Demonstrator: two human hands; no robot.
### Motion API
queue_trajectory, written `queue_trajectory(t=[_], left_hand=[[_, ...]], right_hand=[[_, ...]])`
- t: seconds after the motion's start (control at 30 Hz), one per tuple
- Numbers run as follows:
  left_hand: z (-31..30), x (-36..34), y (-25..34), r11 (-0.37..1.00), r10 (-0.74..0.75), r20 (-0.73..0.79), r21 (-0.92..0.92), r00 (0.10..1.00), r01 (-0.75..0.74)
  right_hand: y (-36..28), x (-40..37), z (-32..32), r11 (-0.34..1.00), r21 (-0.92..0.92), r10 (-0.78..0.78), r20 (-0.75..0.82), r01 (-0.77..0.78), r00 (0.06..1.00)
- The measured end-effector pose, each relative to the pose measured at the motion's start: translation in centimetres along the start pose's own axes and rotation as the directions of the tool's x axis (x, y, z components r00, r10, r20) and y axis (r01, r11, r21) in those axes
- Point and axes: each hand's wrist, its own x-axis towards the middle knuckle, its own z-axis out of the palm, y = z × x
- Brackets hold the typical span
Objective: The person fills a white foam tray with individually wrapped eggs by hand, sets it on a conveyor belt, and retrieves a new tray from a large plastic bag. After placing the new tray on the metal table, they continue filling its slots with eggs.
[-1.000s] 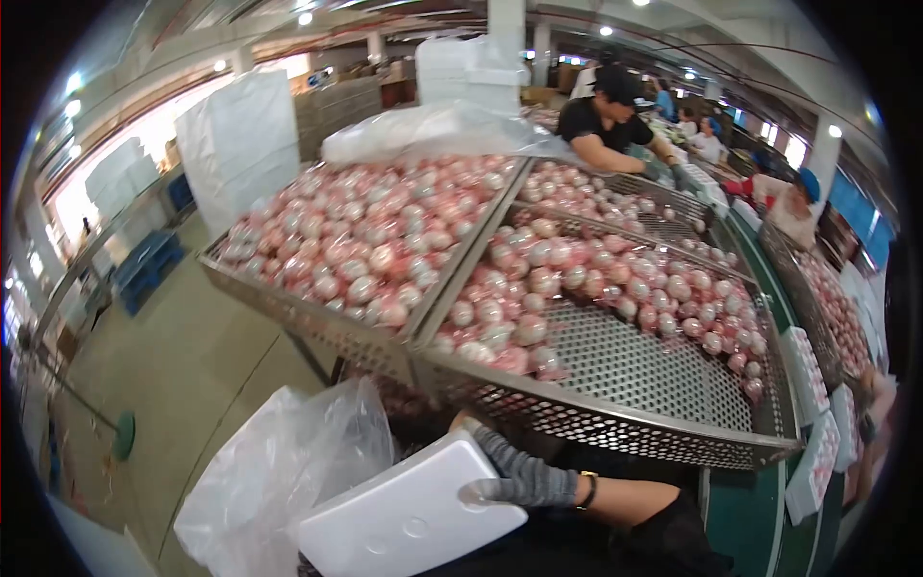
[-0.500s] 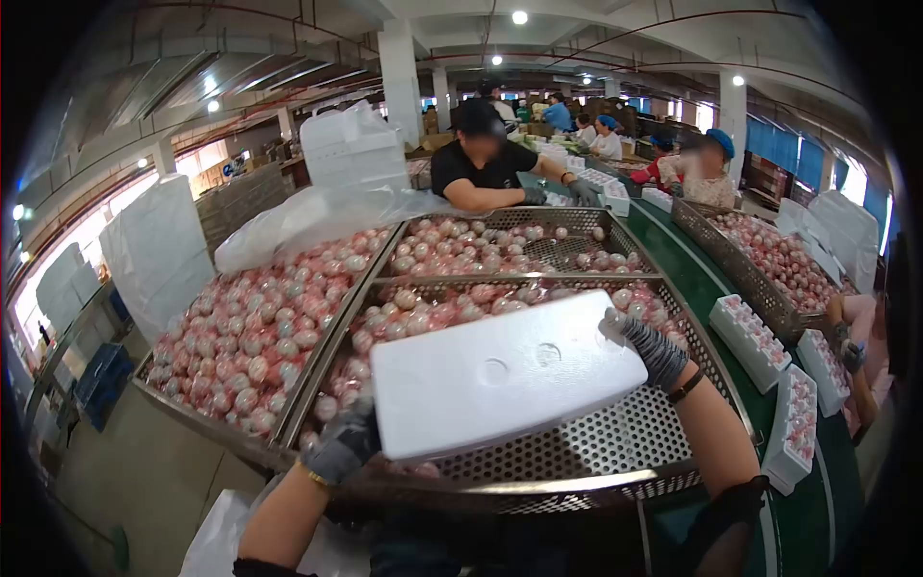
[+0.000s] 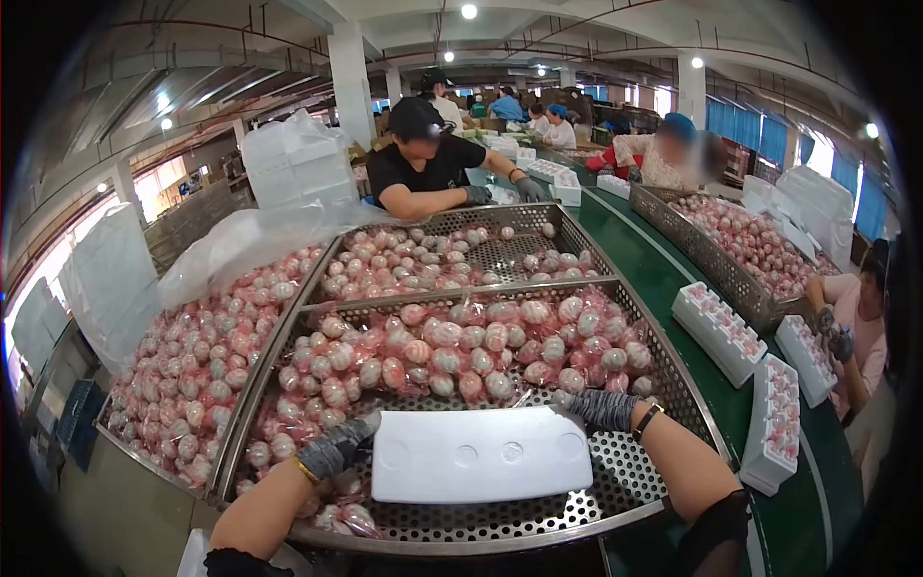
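Note:
A white foam box [image 3: 481, 457] with round marks on its side is held low over the perforated metal tray [image 3: 635, 471]. My left hand [image 3: 341, 445], in a grey glove, grips its left end; my right hand [image 3: 601, 409], also gloved, holds its upper right corner. Just beyond the box lie many round, wrapped items [image 3: 461, 351] in clear and pink film. A few more of them [image 3: 346, 519] rest in the tray's front left corner, below my left hand.
At left is a heap of wrapped items [image 3: 202, 375]. Filled foam boxes [image 3: 719, 332] stand on the green conveyor [image 3: 663, 279] at right. A person in black [image 3: 423, 168] works across the trays; other people are at the right and behind.
The foam box has moved down and levelled out, turning its marked side toward me. Both hands have moved with it, and more of the wrapped items now show behind it.

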Motion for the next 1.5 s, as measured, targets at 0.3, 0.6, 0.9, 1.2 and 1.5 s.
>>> queue_trajectory(t=[0.3,0.6,0.9,1.2,1.5], left_hand=[[1.0,-0.4,-1.3,0.949,0.04,0.018,0.311,0.999,-0.044],[-1.1,1.4,-6.0,0.79,0.309,0.074,0.536,0.948,-0.299],[0.5,-1.4,0.0,0.864,0.038,0.313,0.467,0.949,-0.189],[-0.8,-1.0,-1.2,0.886,0.075,0.342,0.408,0.937,-0.22],[-0.7,-1.0,-1.8,0.966,-0.081,0.25,0.257,0.965,0.015]], right_hand=[[-2.2,0.5,1.3,0.954,0.027,0.294,0.113,-0.299,0.949],[-8.6,-1.0,1.7,0.972,-0.082,0.233,0.243,-0.22,0.942],[-8.3,-0.8,1.6,0.963,-0.074,0.26,0.497,-0.258,0.828],[-6.7,-0.8,1.9,0.993,-0.037,0.115,0.497,-0.111,0.86],[-8.6,-0.9,2.0,0.941,-0.327,0.23,0.422,-0.09,0.877]])
